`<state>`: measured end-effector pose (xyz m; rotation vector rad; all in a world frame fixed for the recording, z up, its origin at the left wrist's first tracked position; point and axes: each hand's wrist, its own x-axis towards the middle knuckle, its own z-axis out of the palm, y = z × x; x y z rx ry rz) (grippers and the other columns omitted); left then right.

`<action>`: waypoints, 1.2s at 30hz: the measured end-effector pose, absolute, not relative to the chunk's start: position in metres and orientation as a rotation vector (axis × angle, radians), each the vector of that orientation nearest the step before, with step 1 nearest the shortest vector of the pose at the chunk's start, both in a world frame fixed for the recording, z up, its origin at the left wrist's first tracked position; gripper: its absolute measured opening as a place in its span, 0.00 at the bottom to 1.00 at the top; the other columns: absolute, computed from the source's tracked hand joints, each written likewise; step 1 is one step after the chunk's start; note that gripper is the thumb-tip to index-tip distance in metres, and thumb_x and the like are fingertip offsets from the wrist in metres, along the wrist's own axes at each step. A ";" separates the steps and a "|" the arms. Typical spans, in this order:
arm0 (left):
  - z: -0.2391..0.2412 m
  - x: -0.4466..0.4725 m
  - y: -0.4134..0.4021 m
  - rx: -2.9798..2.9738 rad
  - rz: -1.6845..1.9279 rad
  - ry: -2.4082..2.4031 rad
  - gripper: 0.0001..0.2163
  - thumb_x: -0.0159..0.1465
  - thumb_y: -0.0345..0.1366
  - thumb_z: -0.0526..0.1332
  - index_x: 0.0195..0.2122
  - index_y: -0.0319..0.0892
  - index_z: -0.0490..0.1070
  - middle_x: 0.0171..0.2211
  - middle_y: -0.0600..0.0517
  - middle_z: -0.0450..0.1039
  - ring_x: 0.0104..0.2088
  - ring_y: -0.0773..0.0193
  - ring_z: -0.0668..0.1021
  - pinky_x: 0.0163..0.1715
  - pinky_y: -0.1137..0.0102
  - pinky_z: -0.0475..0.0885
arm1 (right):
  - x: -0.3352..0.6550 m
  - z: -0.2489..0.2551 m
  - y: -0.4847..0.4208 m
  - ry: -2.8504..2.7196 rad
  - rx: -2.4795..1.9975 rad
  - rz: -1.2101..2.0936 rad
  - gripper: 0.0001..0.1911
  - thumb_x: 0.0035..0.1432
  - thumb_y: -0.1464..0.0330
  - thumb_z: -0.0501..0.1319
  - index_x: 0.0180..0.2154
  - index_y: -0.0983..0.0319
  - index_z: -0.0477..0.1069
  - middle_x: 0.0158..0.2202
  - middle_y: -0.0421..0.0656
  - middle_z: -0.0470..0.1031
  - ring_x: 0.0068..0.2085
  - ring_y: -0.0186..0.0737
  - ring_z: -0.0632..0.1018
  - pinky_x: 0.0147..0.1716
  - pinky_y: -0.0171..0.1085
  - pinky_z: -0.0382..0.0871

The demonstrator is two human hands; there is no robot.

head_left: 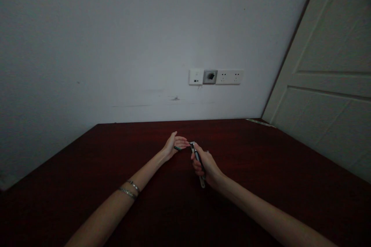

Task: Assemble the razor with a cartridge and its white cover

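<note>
My left hand (173, 146) is turned palm towards me, thumb raised and fingers stretched to the right. A small dark green rod (177, 148) lies against its palm by the lower fingers and seems held there; its exact kind is too small to tell. In my right hand (209, 166), fingers wrap round a silver-and-black hand tool (197, 157), the thumb near its head. The tool's silver end with a hole sticks out below the fist. Its head almost meets the left fingertips, where I cannot tell whether they touch. Fingers hide much of the tool.
Both arms rest over a dark red wooden tabletop (130, 139). Behind it stands a pale wall (116, 46) with a row of sockets (228, 77). A panelled door (327, 92) borders the right side, and a thin strip (259, 122) lies at the far right edge.
</note>
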<state>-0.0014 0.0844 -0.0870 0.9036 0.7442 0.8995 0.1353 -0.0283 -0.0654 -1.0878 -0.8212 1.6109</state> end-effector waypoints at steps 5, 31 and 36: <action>-0.087 0.001 0.083 1.003 0.920 0.786 0.23 0.64 0.45 0.46 0.27 0.33 0.72 0.26 0.41 0.76 0.28 0.60 0.78 0.32 0.71 0.70 | 0.137 -0.068 -0.027 -0.863 -1.030 1.617 0.25 0.47 0.47 0.57 0.24 0.64 0.65 0.12 0.30 0.52 0.13 0.23 0.53 0.11 0.26 0.41; -0.029 0.026 0.025 1.717 0.811 0.563 0.16 0.48 0.27 0.66 0.40 0.37 0.73 0.38 0.47 0.74 0.38 0.59 0.75 0.41 0.68 0.67 | 0.166 -0.038 -0.014 -1.322 -0.971 0.713 0.09 0.41 0.65 0.67 0.29 0.59 0.75 0.39 0.43 0.65 0.41 0.39 0.71 0.42 0.39 0.68; -0.036 0.030 0.028 1.772 0.847 0.601 0.07 0.52 0.32 0.64 0.33 0.37 0.75 0.34 0.49 0.76 0.36 0.60 0.75 0.41 0.69 0.67 | 0.168 -0.038 -0.012 -1.289 -0.992 0.710 0.10 0.41 0.63 0.67 0.29 0.60 0.74 0.39 0.44 0.67 0.42 0.41 0.70 0.38 0.38 0.69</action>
